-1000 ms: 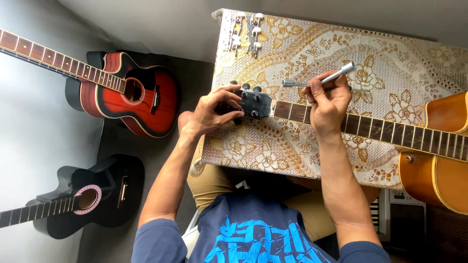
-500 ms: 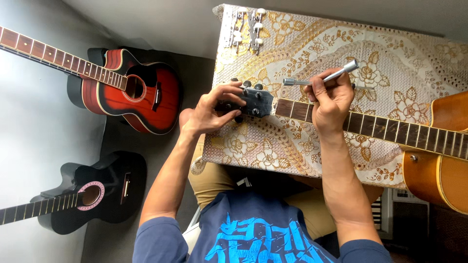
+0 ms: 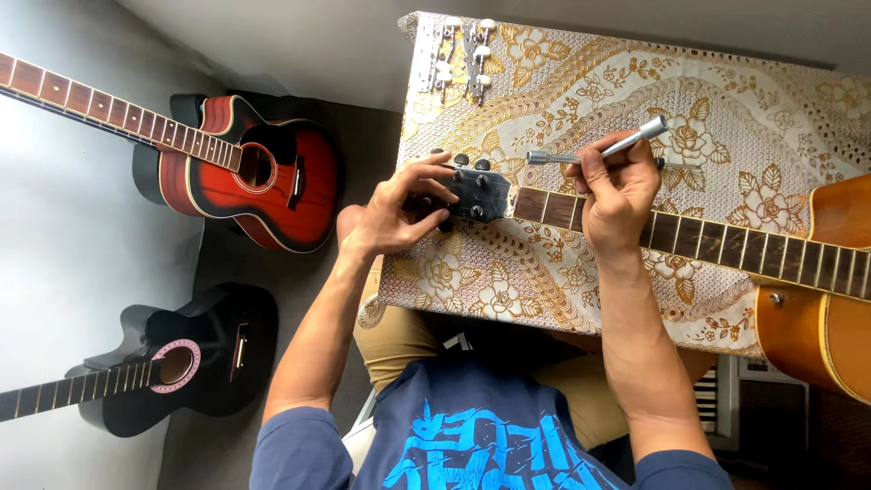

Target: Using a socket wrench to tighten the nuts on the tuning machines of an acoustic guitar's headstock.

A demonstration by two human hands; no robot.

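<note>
Gold and cream lace-patterned cloth covers the table [image 3: 726, 118] in front of you; an acoustic guitar [image 3: 817, 299] lies across it, its orange-brown body at the right edge and its dark fretted neck [image 3: 726, 240] running to the left; the black headstock [image 3: 479, 192] rests near the left edge of the cloth, with round tuning pegs along its upper side.

Your left hand [image 3: 395, 213] is on the headstock from the left side; its fingers [image 3: 431, 177] are curled together and closed on the end of the headstock, where the pegs are; which peg they pinch, I cannot tell, because the fingers cover it.

Your right hand [image 3: 621, 195] rests over the neck just beside the headstock; it is closed on a thin silver metal tool [image 3: 594, 151], a kind of small wrench or driver; one end of the tool points left toward the headstock and the other end rises to the upper right, above your knuckles; the tool tip is near the headstock but apart from it.

Two loose strips of tuning machines [image 3: 463, 54] with white knobs lie at the top left corner of the table, well apart from both hands; a red acoustic guitar [image 3: 263, 172] and a black acoustic guitar [image 3: 181, 358] stand on the floor at your left, against the pale wall.
</note>
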